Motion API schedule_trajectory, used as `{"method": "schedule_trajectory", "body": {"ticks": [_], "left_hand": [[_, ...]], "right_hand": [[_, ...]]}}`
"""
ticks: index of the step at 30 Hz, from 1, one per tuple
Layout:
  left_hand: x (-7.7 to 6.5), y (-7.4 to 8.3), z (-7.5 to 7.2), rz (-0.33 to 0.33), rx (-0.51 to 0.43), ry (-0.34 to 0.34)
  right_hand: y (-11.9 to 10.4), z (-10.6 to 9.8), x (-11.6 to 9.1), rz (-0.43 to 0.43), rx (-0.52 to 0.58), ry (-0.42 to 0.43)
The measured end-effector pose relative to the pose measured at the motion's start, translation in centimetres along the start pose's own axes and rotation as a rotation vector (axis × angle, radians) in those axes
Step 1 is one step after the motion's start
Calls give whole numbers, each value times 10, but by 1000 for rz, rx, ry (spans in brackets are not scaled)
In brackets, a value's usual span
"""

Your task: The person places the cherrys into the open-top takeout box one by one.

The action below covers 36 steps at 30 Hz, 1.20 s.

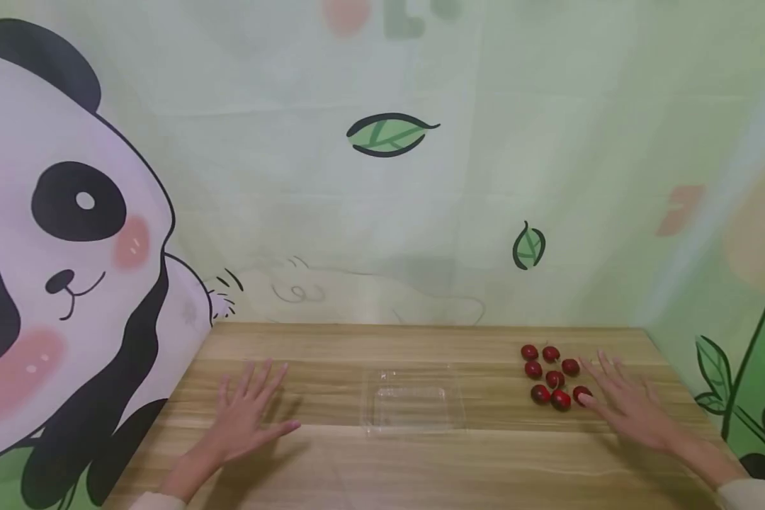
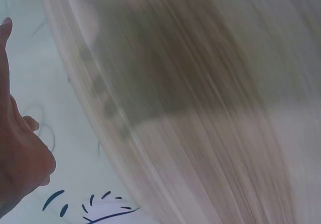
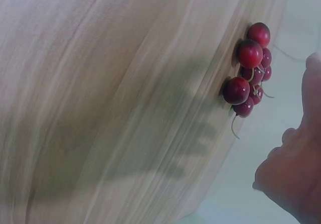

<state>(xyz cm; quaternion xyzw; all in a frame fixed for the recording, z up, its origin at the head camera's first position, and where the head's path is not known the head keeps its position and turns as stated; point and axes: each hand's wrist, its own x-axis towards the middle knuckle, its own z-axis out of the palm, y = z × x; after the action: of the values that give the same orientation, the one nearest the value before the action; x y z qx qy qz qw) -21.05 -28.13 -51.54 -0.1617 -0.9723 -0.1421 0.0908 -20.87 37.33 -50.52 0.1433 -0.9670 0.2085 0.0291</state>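
Several dark red cherries (image 1: 554,380) lie in a loose group at the right of the wooden table, some with stems that show in the right wrist view. My right hand (image 1: 637,411) is spread just right of them, its thumb overlapping the nearest cherry (image 1: 581,394) in the head view; whether it touches cannot be told. A clear plastic tray (image 1: 414,429) sits at the middle of the table. To its left, my left hand (image 1: 245,418) hovers with fingers spread and holds nothing. Both hands cast shadows on the wood.
The wooden table (image 1: 331,464) ends at the back against a pale green cloth (image 1: 280,177) printed with leaves. A large printed panda (image 1: 95,297) fills the left side of the backdrop.
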Motion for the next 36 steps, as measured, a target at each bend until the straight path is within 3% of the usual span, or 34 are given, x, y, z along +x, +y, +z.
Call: {"method": "schedule_trajectory", "body": {"ticks": [9, 14, 20, 29, 36], "left_hand": [[14, 16, 10, 37, -147, 16], [23, 26, 17, 1, -335, -39], [28, 36, 24, -61, -566, -118], [37, 54, 32, -74, -866, -229], [40, 67, 46, -51, -964, -339]], "right_hand": [[10, -6, 4, -83, 205, 87], [16, -7, 6, -101, 288, 105], [24, -3, 7, -81, 206, 142], [37, 4, 12, -48, 145, 145], [44, 13, 10, -67, 146, 132]]}}
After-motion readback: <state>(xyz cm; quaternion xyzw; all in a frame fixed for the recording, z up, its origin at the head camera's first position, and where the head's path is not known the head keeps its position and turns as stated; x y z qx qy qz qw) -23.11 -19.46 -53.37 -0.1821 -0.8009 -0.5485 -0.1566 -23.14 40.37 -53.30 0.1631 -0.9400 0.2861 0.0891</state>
